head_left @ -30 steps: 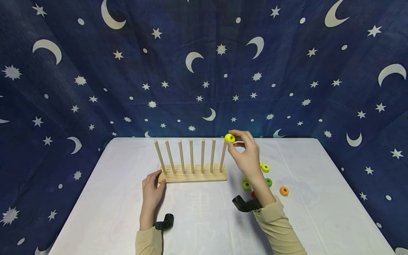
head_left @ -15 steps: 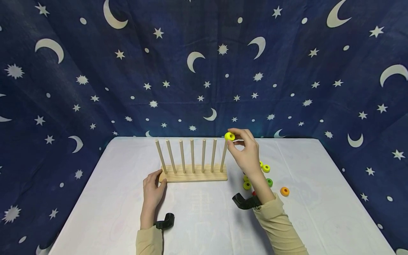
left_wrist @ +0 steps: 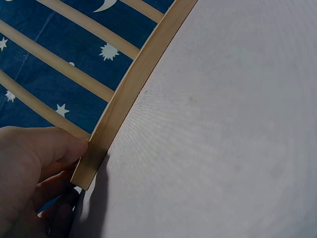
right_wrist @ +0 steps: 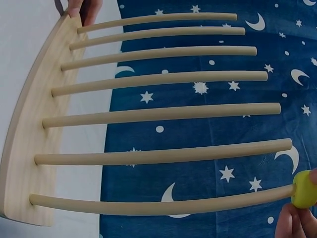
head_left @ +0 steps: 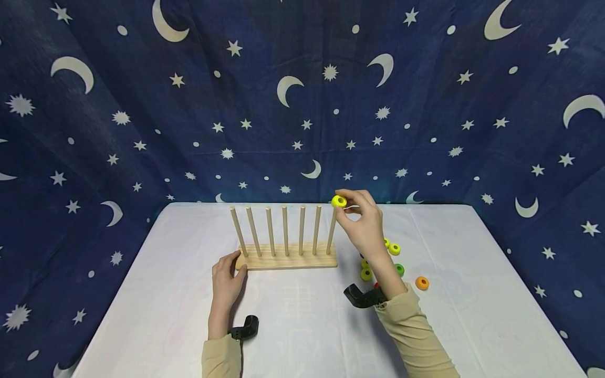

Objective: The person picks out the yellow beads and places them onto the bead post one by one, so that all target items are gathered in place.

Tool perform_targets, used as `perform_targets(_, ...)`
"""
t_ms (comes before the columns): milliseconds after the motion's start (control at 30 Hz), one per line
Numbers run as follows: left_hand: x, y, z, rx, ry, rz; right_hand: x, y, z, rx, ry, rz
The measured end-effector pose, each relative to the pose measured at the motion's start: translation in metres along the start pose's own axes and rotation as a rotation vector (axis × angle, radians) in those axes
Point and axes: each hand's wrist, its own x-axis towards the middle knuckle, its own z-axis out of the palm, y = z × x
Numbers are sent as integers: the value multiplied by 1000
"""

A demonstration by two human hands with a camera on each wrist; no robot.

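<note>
A wooden peg rack (head_left: 285,262) with a row of several upright pegs stands on the table. My left hand (head_left: 226,281) grips the left end of its base; in the left wrist view the thumb (left_wrist: 67,145) presses the front edge and the fingers go behind. My right hand (head_left: 368,226) pinches a yellow bead (head_left: 335,203) between thumb and fingers at the top of the rightmost peg (head_left: 332,231). In the right wrist view the peg's tip meets the underside of the bead (right_wrist: 303,191). All the pegs are bare along their shafts.
Right of the rack lie loose beads, partly hidden by my right forearm: several yellow ones (head_left: 394,249), a green one (head_left: 399,270), an orange one (head_left: 422,283) and a bit of red (head_left: 376,285). A dark blue star-and-moon cloth (head_left: 302,105) hangs behind the white table (head_left: 156,294).
My right hand has shifted the yellow bead slightly left and up over the rightmost peg's tip. The left hand keeps its grip on the rack.
</note>
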Motion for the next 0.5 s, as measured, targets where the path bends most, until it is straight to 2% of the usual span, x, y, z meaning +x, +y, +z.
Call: perform_targets(500, 0, -1, 0, 4, -5, -8, -2, 3, 5, 20, 2, 42)
